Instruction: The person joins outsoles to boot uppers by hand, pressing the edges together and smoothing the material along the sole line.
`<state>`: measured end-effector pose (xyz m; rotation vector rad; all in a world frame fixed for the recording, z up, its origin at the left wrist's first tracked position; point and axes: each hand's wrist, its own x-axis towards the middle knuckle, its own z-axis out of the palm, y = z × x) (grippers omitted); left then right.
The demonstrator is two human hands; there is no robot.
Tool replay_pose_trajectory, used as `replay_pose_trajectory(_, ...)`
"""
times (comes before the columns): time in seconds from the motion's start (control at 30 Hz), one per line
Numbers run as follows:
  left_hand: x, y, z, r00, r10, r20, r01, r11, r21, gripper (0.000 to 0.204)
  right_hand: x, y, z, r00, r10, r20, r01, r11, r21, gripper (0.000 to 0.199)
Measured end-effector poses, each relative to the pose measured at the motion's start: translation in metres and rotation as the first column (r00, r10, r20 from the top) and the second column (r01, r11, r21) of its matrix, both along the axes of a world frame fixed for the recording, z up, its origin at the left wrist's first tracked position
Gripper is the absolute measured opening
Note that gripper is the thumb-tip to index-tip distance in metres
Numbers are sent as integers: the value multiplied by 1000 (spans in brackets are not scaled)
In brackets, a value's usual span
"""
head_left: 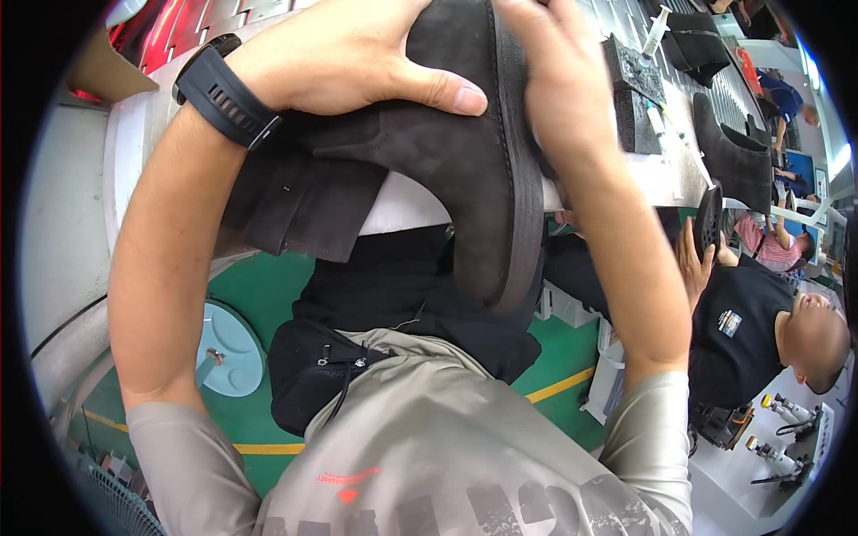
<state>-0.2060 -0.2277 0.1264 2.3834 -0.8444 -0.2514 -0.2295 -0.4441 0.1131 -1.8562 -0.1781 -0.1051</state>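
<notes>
The left hand (344, 54) is clasped over the upper of a dark suede ankle boot (447, 170), thumb laid flat along its side and the remaining fingers wrapped out of sight behind it. The right hand (554, 76) presses against the boot's sole edge from the right, fingers closed onto the rim of the sole – the fingertips themselves run off the top of the picture. The boot is held up close in front of the chest, sole turned to the right, toe pointing down, its shaft hanging to the left under the left wrist, which wears a black watch (225, 91)

Behind the boot lies the pale table (407, 210), stretching to the far right, where more dark boots (735, 161) stand – along with black foam blocks (636, 98). At the right, near, another person in a black shirt (742, 339) sits holding a black sole (708, 219) upright. Below, a green floor (259, 295) with a yellow line
</notes>
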Motion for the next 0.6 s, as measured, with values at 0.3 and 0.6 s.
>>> replay_pose_trajectory(0.3,20,-14,14,969,20,-245,9,993,116,85,34,-1,-8,998,54,-44,-67,923,-378,60)
replay_pose_trajectory(0.6,16,-18,10,981,113,-161,-92,987,129,92,-67,-37,-4,996,-93,-16,91,992,-86,56)
